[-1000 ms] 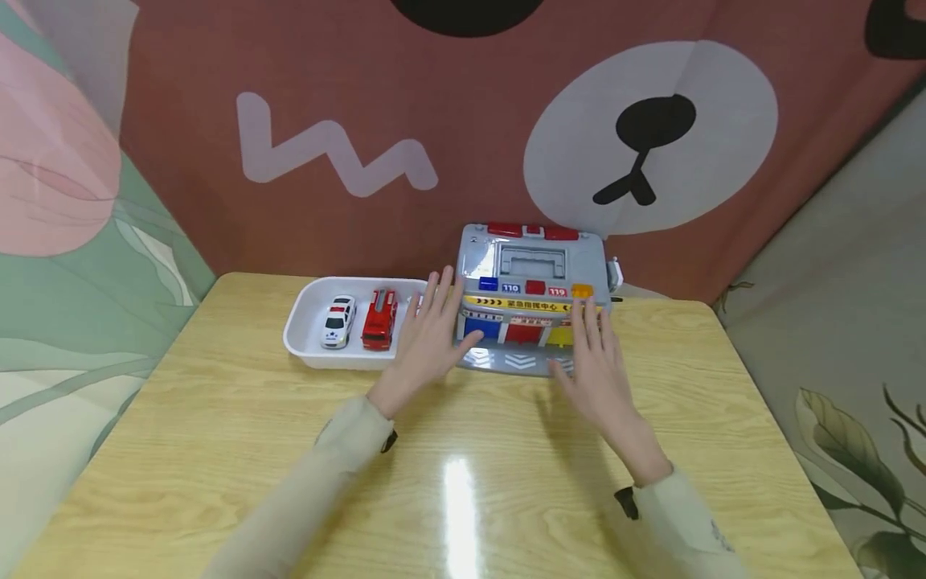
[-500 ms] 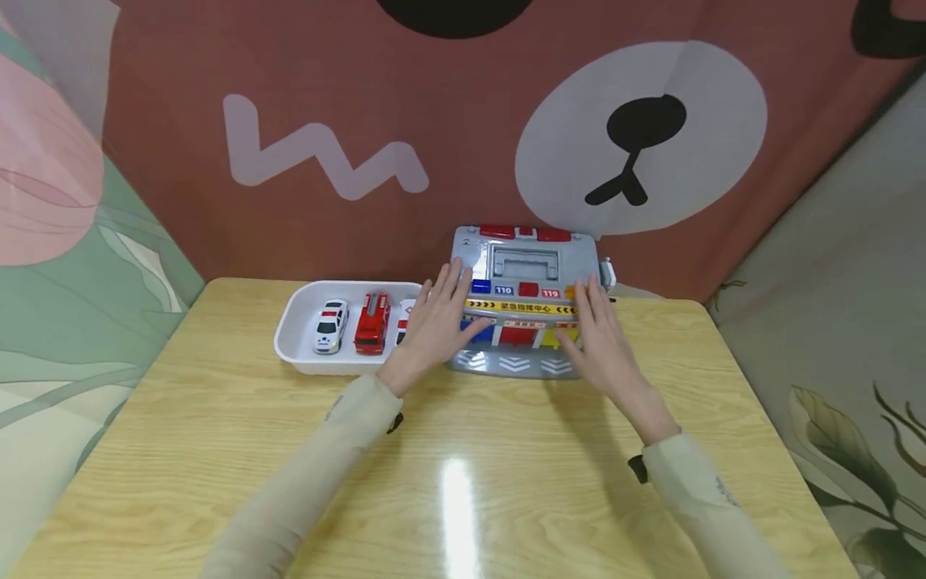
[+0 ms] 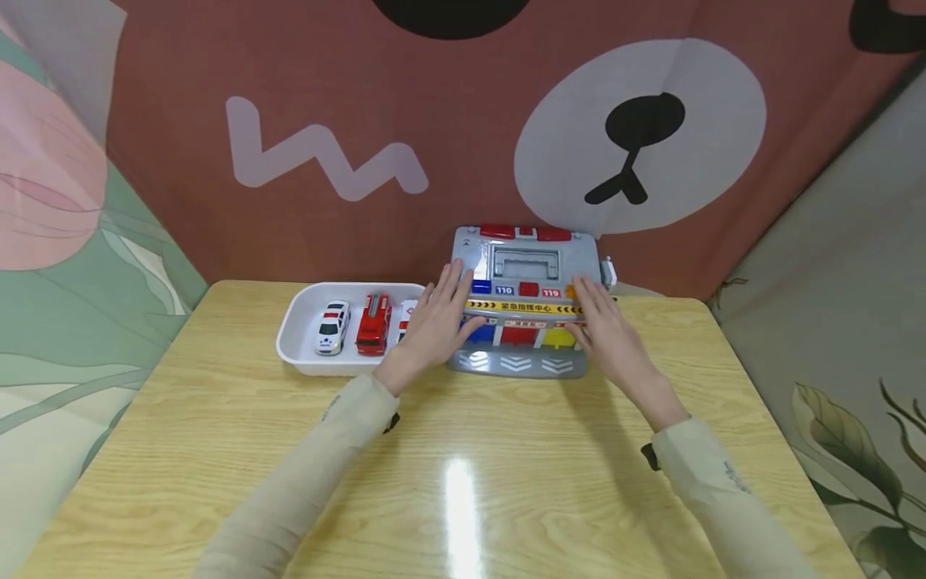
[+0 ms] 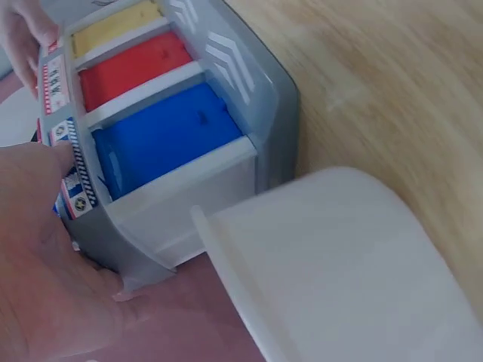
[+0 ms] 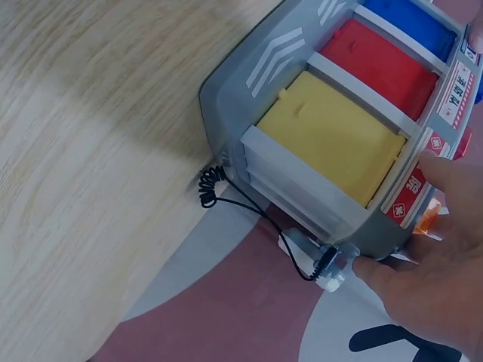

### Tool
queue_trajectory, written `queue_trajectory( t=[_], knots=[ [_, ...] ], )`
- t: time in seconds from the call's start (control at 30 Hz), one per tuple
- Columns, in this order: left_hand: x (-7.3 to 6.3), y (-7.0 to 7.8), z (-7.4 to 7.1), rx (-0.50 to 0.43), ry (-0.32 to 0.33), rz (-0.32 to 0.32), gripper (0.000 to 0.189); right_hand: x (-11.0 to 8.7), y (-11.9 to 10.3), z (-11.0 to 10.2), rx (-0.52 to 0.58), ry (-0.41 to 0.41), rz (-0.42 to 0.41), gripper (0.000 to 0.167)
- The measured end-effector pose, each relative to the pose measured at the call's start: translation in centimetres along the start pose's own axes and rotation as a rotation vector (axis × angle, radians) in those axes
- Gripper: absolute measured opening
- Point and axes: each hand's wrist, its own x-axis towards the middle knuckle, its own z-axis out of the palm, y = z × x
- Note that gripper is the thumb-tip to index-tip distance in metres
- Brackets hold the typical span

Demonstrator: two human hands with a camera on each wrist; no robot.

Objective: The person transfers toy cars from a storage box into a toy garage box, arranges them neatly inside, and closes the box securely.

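A grey toy garage (image 3: pixel 524 310) stands near the table's back, with blue, red and yellow doors, a yellow sign strip and a recessed roof handle. My left hand (image 3: pixel 434 322) grips its left end; its thumb touches the front sign band in the left wrist view. At the right end my right hand (image 3: pixel 611 334) holds on too, its thumb on the front sign band and another finger at the side in the right wrist view. Beside the left hand is a white tray (image 3: pixel 289 342) with a white police car (image 3: pixel 333 328), a red fire engine (image 3: pixel 374 324) and a partly hidden white vehicle (image 3: pixel 407 314).
A curtain with a cartoon bear (image 3: pixel 477 121) hangs directly behind the wooden table (image 3: pixel 506 450). On the garage's right side a small white piece (image 5: pixel 306 260) hangs with a coiled black cord (image 5: pixel 213 185). The tray sits close against the garage's left side.
My right hand has come up and inward onto the garage's right end. The left hand has settled closer on the left end. The garage and the tray look unmoved on the table.
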Motion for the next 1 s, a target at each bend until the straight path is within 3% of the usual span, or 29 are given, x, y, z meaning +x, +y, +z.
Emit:
queue_trajectory(
  t=[0.33, 1.0],
  knots=[
    [-0.2, 0.1, 0.4, -0.019, 0.021, -0.004, 0.078, -0.2, -0.2, 0.0, -0.040, 0.032, -0.034, 0.074],
    [-0.1, 0.0, 0.4, -0.035, 0.025, -0.005, 0.076, 0.2, -0.6, -1.0, -0.101, 0.005, -0.041, 0.072]
  ],
)
